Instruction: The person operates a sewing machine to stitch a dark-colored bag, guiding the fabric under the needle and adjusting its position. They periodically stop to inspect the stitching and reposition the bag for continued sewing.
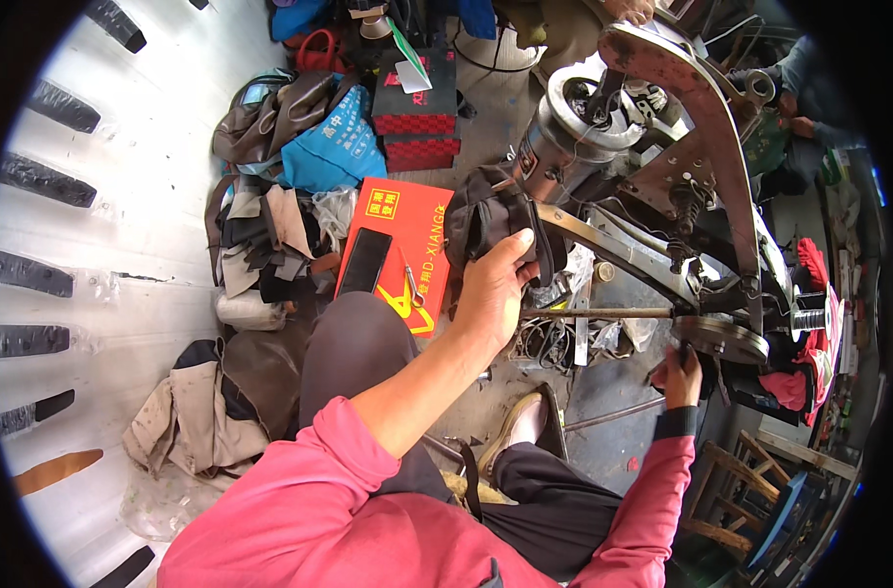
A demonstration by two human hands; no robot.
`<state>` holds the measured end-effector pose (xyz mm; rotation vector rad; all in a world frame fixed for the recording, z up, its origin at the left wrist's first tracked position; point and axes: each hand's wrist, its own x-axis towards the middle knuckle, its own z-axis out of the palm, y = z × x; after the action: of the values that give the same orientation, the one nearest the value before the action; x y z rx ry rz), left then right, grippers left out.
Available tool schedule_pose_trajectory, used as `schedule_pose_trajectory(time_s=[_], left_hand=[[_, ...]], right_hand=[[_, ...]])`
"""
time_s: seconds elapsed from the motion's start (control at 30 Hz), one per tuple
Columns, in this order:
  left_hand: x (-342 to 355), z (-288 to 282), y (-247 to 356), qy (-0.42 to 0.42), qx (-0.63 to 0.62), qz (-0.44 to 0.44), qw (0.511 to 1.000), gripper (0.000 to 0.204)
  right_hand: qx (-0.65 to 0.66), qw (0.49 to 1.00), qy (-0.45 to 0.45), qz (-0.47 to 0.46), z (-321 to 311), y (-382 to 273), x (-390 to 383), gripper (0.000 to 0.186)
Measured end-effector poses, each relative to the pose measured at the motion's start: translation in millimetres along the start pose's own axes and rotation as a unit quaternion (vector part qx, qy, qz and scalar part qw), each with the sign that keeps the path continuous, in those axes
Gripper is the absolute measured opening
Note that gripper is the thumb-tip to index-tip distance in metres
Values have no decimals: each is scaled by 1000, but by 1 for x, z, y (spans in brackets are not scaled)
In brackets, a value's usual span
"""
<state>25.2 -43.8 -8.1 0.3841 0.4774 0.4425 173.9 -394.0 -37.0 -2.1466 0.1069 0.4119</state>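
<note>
My left hand (496,294) grips a soft dark fabric item (481,220), perhaps a bag or shoe, with the thumb on top and the fingers curled under its edge. This item sits at the end of the long metal arm (613,255) of a hand-cranked sewing machine (731,147). My right hand (680,377) is closed at the lower rim of the machine's round hand wheel (721,340); its fingertips are partly hidden. Close to my left wrist, a red box lid (388,211) carries a black phone (364,261) and small metal snips (413,284).
Leather scraps (260,230), a blue bag (334,147) and dark shoe boxes (417,93) lie left. A beige cloth (187,421) is beside my knee. Other people's hands (628,10) show at the top and right. A wooden frame (736,490) stands lower right.
</note>
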Motion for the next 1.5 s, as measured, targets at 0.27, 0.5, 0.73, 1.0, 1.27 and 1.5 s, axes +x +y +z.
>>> schedule_pose_trajectory(time_s=[0.27,0.5,0.73,1.0,1.27,1.5], left_hand=[[1,2,1,-3,3,15,1000,29],[4,3,-1,26,20,13,999,29],[4,6,-10,67,29,22,997,28],[7,7,-10,70,46,24,996,28],[7,9,-13,79,40,37,995,29],[8,7,-9,61,41,36,997,27]], right_hand=[[59,964,155,-205,-73,-62,-25,20],[26,998,42,23,-14,13,11,17],[83,979,96,-159,-31,-74,-41,24],[126,987,89,-50,-45,20,20,14],[103,977,11,-189,-18,-70,-43,24],[129,977,150,-83,-66,5,11,12]])
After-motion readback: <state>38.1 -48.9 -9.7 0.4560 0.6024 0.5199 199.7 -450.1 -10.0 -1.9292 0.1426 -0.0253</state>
